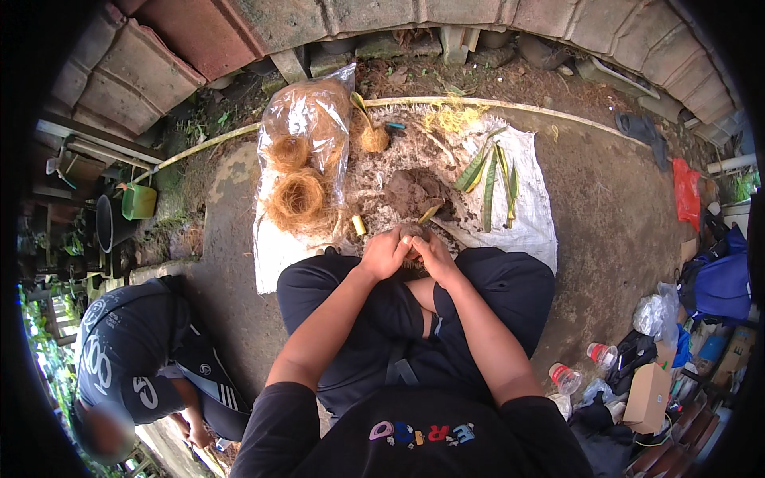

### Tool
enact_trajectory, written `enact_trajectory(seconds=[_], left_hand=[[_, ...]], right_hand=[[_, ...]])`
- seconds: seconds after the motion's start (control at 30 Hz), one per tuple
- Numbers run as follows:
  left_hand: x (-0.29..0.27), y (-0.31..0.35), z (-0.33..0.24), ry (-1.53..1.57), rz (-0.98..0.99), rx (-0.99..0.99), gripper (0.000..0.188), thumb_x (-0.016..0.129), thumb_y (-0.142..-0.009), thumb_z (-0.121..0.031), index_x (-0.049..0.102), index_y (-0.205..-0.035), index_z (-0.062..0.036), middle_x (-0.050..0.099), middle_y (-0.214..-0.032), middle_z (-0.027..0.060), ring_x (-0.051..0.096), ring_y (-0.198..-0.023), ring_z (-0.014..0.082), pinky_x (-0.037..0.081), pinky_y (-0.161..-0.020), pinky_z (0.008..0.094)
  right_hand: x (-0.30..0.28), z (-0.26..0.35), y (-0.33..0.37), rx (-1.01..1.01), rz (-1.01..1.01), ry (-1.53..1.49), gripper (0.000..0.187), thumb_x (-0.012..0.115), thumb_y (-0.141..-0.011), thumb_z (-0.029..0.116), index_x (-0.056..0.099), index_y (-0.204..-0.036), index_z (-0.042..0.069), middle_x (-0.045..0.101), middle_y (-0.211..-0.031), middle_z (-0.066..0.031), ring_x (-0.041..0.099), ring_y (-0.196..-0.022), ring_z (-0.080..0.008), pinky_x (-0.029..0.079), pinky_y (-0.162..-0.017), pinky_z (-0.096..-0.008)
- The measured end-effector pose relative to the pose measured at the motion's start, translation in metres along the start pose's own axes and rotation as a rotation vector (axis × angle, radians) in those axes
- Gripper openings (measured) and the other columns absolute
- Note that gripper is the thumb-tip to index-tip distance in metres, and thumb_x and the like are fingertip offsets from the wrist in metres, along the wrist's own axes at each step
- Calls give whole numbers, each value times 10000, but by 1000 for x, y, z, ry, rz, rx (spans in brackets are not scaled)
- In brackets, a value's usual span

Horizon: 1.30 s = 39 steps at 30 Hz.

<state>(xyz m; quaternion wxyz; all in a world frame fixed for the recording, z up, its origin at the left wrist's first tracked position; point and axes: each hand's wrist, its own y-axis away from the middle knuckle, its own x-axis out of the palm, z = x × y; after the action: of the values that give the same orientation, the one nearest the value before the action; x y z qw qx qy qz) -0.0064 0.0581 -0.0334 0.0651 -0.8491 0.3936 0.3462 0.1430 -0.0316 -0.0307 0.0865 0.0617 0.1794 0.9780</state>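
My left hand (386,253) and my right hand (433,255) meet over my crossed legs, fingers closed round a ball of soil (414,230) with a short leaf cutting (430,213) sticking out. The fingers hide much of the ball. Just beyond lies a heap of dark soil (410,190) on a white sack (535,211). Left of the hands is a small pale yellow cylinder (358,225). Nests of brown coconut fibre (295,199) lie partly in and beside a clear plastic bag (339,99). Long green leaves (490,183) rest right of the soil.
At the sack's far edge are a fibre-wrapped plant ball (374,139), a small teal object (396,126) and yellow strands (454,115). Another person (135,350) bends at lower left. Plastic cups (565,378), a cardboard box (647,397) and a blue bag (721,275) stand right.
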Motion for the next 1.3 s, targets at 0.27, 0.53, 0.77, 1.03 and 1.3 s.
enact_trajectory(seconds=[0.27, 0.53, 0.77, 1.03, 1.3], left_hand=[[-4, 2, -7, -62, 20, 36, 495, 377, -969, -428, 557, -1061, 24, 645, -832, 249, 613, -863, 467, 475, -778, 525], [0, -3, -6, -100, 70, -6, 742, 395, -951, -589, 348, -1343, 39, 583, -1097, 311, 575, -1002, 488, 467, -834, 535], [-4, -4, -19, -156, 136, -12, 778, 451, -928, -595, 293, -1409, -4, 533, -1232, 287, 553, -1075, 487, 459, -893, 535], [-8, -3, -26, -150, 173, -20, 778, 530, -910, -546, 285, -1427, -19, 519, -1283, 260, 551, -1103, 474, 470, -905, 515], [-2, -6, -21, -74, -50, 24, 716, 648, -867, -441, 350, -1437, -126, 554, -1261, 186, 589, -1081, 429, 483, -900, 495]], right_hand=[[-3, -4, -3, -88, -112, 245, 448, 494, -932, 371, 605, -1121, -19, 674, -922, -229, 663, -859, -340, 505, -768, -393], [0, -7, -11, 80, -68, -204, 505, 510, -947, 396, 476, -1323, 63, 605, -1113, -88, 611, -916, -169, 501, -690, -297], [2, -3, -12, 72, -104, -222, 448, 481, -991, 475, 507, -1173, 67, 562, -1044, -51, 552, -904, -138, 482, -712, -277], [-3, -25, -19, -122, -276, 51, 384, 433, -994, 400, 528, -1050, 32, 552, -872, -115, 550, -842, -196, 434, -778, -344], [-1, -5, -16, 88, -250, -92, 514, 416, -1011, 492, 492, -1289, 67, 576, -1060, -105, 567, -951, -177, 477, -761, -327]])
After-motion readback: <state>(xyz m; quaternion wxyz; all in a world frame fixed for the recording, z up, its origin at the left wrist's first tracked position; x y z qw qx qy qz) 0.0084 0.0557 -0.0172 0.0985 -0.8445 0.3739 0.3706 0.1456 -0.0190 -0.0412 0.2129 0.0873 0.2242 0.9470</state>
